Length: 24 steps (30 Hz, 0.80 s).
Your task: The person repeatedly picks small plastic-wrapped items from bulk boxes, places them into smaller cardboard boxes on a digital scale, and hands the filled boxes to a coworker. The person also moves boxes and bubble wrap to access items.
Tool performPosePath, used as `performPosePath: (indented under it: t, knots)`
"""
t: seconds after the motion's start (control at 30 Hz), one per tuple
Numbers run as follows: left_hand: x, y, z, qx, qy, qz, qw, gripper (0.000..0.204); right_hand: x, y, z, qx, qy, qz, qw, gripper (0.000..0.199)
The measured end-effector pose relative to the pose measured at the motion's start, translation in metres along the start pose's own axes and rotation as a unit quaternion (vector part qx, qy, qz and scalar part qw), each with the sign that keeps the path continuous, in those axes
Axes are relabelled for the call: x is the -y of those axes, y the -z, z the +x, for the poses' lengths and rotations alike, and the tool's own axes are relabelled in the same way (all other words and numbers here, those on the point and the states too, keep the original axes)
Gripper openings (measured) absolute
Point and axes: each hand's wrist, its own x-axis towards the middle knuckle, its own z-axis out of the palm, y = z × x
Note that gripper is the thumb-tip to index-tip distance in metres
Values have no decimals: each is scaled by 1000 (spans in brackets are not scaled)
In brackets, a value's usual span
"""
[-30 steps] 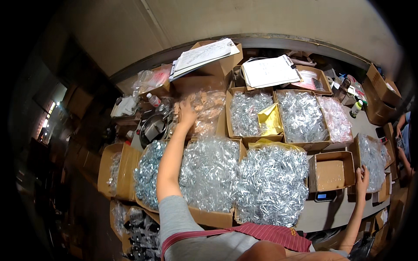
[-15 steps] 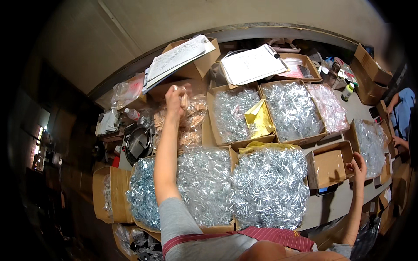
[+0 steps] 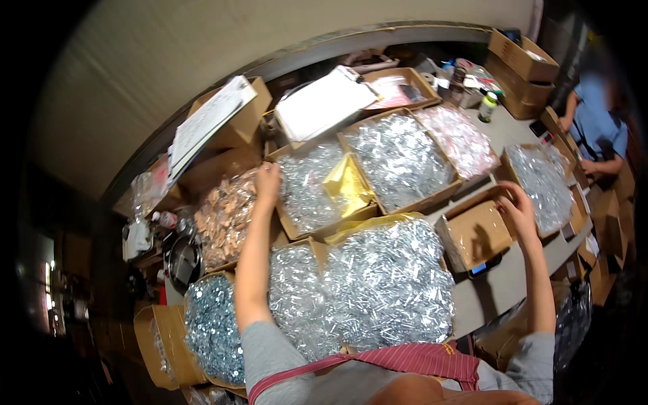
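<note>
Vs 0.5 s ago: L hand (image 3: 267,181) has left the air over the brown parts (image 3: 223,216), gone R to the edge of their box, beside the silver pkts (image 3: 307,185), i.e. still well L of the small carton (image 3: 476,233). Its fingers are curled in; can't tell if anything's held. R hand (image 3: 518,206) has shifted from the carton's near R corner to above its R wall: fingers half bent, gap btwn thumb & forefinger, nothing seen in grip; contact w/ rim unclear. View has swung too, so more of the co-worker in blue (image 3: 601,125) shows, beyond & R of the carton.

Writing: handwritten lines on the paper stack (image 3: 206,128), far L & beyond the carton, too blurred to read; white sheet (image 3: 324,101) beyond it, also illegible. Green-capped bottle (image 3: 487,106) beyond the carton has a label, too small. Blue-lit display on the scale (image 3: 486,265) under the carton.

Surface: pale grey table (image 3: 476,307), bare just near side of the carton; silver pins (image 3: 391,283) heaped L of it. Room: plain pale wall (image 3: 324,27) behind, dark far L.
</note>
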Motion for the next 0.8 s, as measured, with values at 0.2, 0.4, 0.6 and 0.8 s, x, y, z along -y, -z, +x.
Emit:
performPosePath:
  t: [0.2,0.4,0.6,0.8]
  knots:
    - [-110,-17,-46,186,166,-355,901,14,8,-117,84,74,160,-224,959,34]
    - [-154,-71,-132,271,254,-287,883,21,-32,-213,149,71,190,-343,917,21]
    - [-168,-75,-186,278,303,-271,870,10,-36,-187,163,109,205,-252,940,25]
    - [-178,-136,-206,257,301,-321,860,23,-50,-157,159,207,324,-413,825,22]
